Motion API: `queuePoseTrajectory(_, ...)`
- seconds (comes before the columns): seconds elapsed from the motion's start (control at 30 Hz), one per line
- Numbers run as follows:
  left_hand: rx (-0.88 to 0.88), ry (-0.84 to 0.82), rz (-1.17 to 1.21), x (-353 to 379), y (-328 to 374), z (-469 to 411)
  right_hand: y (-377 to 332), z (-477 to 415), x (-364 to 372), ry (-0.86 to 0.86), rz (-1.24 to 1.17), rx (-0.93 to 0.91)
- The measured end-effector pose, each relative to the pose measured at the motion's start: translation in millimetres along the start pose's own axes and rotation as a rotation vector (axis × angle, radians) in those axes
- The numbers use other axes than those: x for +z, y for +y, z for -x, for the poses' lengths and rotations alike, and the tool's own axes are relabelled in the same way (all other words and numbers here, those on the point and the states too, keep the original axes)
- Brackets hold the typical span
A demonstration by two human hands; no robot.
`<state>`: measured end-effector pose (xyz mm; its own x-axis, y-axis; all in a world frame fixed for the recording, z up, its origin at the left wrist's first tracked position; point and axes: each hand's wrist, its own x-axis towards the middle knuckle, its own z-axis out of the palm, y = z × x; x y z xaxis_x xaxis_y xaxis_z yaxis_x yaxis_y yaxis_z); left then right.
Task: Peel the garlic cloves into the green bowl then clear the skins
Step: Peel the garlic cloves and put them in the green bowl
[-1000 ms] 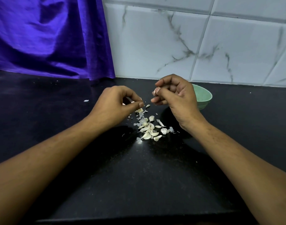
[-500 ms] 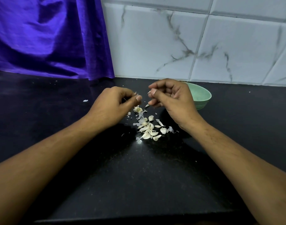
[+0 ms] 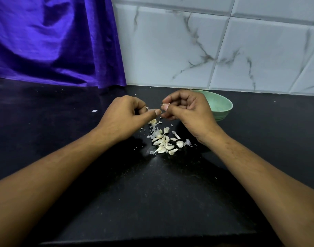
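A pile of garlic cloves (image 3: pixel 163 143) mixed with loose skins lies on the black counter between my wrists. Above it, my right hand (image 3: pixel 186 111) pinches a small garlic clove (image 3: pixel 164 104) between thumb and forefinger. My left hand (image 3: pixel 125 116) is close beside it, fingers curled, pinching a thin piece of skin (image 3: pixel 150 110) at its thumb tip. The green bowl (image 3: pixel 221 106) stands just behind my right hand, partly hidden by it; its contents cannot be made out.
A purple cloth (image 3: pixel 51 41) hangs at the back left over the counter. A white marbled tile wall (image 3: pixel 224 50) runs behind the bowl. One stray skin flake (image 3: pixel 94 110) lies left of my left hand. The counter's front edge (image 3: pixel 152 240) is near the bottom.
My right hand has dropped lower and closer to my left hand; the thumbs now nearly meet above the pile. The pile and bowl have not moved.
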<state>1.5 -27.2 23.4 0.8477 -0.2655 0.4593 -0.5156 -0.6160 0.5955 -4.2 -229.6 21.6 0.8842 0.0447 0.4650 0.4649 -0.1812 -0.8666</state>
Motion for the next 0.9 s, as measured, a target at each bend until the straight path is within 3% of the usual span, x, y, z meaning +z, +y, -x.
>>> queuePoseTrajectory(0.17,0.033,-0.008,0.095,2,-1,-1,-2,2,2,-0.041,-0.068,0.036)
queuePoseTrajectory(0.4,-0.074,0.017,0.586,11,3,2,-4,6,4,-0.027,-0.257,0.079)
queuePoseTrajectory(0.9,-0.23,-0.068,0.864,7,9,3,-7,9,7,-0.135,-0.139,-0.025)
